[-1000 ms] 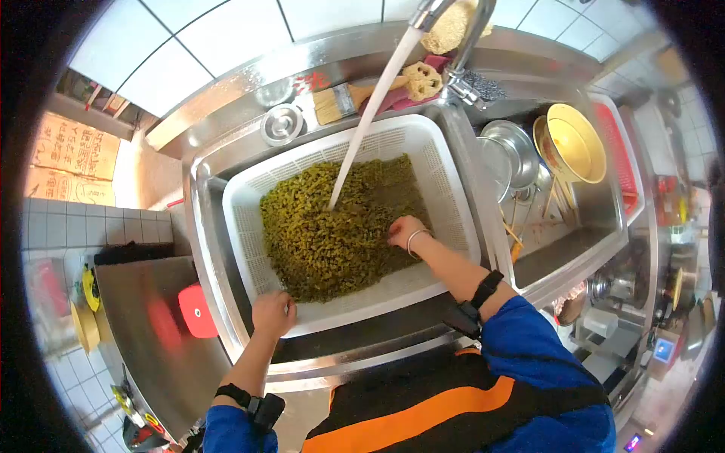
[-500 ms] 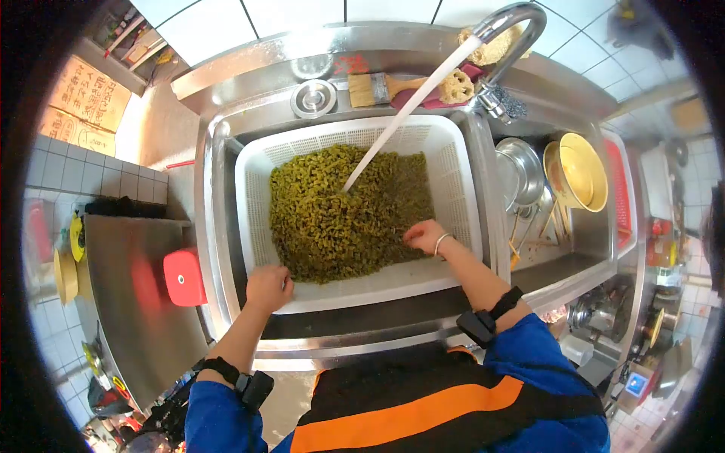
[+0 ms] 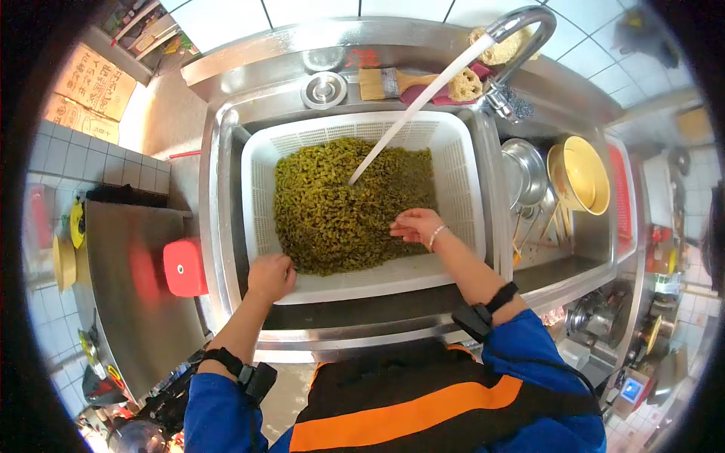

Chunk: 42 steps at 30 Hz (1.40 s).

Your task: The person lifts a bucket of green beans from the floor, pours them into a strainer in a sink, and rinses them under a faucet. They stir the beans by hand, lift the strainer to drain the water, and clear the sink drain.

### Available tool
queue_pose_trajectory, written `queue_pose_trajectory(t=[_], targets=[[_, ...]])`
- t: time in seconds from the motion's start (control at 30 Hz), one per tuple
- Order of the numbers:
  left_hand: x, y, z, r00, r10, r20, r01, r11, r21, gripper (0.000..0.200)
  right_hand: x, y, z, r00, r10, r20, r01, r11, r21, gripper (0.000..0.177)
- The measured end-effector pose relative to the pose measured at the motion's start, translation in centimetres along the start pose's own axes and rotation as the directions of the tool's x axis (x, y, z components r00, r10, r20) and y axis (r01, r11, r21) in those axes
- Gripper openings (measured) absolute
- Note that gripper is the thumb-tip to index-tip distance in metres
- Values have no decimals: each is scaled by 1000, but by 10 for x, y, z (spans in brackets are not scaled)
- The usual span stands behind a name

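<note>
A white perforated plastic basket (image 3: 462,177) sits inside the left basin of a stainless steel sink (image 3: 217,189), filling most of it. It holds a thick heap of chopped olive-green vegetable pieces (image 3: 332,204), piled from the middle towards the basket's nine o'clock side, with bare white floor showing along the six o'clock edge. The person's left hand (image 3: 270,277) is at the basket's seven o'clock corner, its fingers clenched over the near rim and grasping it. The right hand (image 3: 415,225) lies on the heap at about four o'clock, palm down, the fingers (image 3: 399,224) released and spread across the pieces, holding nothing that I can make out; a thin bracelet circles that wrist. A curved steel tap (image 3: 529,23) stands at the one o'clock corner and a white stream of water (image 3: 408,113) slants down from it, landing on the greens near the centre of the basket. On the sink's back ledge at twelve o'clock lie a flat wooden-handled brush (image 3: 385,81) and a pale loofah sponge (image 3: 466,84) just beside it, with a round steel drain cover (image 3: 325,89) to their left. In the right basin, at three o'clock, a yellow bowl (image 3: 581,174) leans next to a steel bowl (image 3: 525,170). A red square lid (image 3: 183,266) rests on the steel worktop (image 3: 128,302) at nine o'clock.
</note>
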<state>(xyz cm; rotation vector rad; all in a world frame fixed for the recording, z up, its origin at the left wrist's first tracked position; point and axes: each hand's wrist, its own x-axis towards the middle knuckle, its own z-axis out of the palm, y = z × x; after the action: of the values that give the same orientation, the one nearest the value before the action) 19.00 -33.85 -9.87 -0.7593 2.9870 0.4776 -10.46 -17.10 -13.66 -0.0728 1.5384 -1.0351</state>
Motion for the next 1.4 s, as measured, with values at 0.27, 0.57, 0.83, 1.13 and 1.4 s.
queue_pose_trajectory(t=[0.27,0.57,0.83,1.13,1.4], targets=[[-2,-2,1,1000,-4,11,4,1000,-27,11,-85,-46,34,937,-148,317,79,972,222,16],[-3,-4,4,998,22,-53,-26,998,-60,11,-121,-45,62,826,-309,471,392,916,-85,8],[-3,-3,2,1000,8,-28,-9,998,-58,12,-128,38,39,747,-226,626,649,43,-759,11],[-4,1,0,999,13,-39,-15,999,-30,12,-133,38,26,827,-303,474,557,323,-765,18],[-2,2,-1,1000,-26,2,26,999,-19,11,-11,32,-14,931,-266,-249,173,924,-341,40]])
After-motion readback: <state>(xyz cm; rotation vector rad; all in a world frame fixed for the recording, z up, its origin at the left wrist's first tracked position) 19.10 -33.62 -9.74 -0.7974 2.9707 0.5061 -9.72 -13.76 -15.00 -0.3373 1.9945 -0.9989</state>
